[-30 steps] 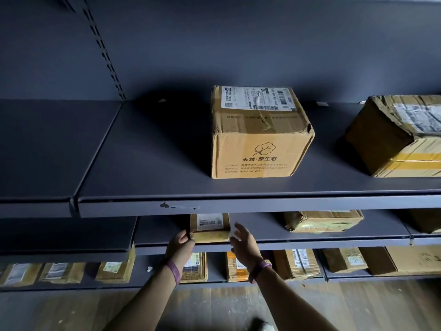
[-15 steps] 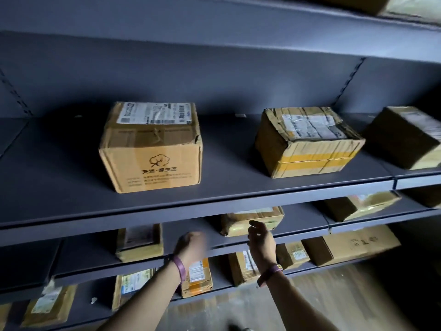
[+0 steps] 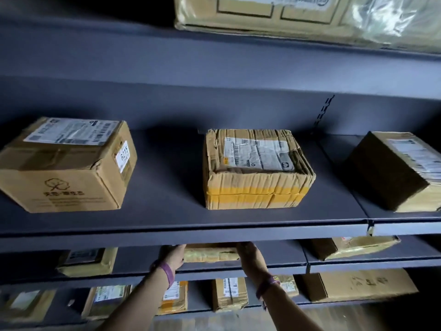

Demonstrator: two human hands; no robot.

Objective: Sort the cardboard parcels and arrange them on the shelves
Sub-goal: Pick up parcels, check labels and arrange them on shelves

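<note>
Two hands, our left hand (image 3: 175,256) and right hand (image 3: 248,255), gripped the ends of the flat parcel (image 3: 211,253) on the lower shelf (image 3: 281,259), seemingly to square it to the front edge, their grip partly hidden.

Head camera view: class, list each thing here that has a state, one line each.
Logo box: closed, upright, top corner dented.
Yellow-taped box: closed, crumpled, lying flat.
Flat parcel: at the lower shelf, between both hands.
Left hand: at the parcel's left end, fingers hidden.
Right hand: at its right end, fingers hidden.
</note>
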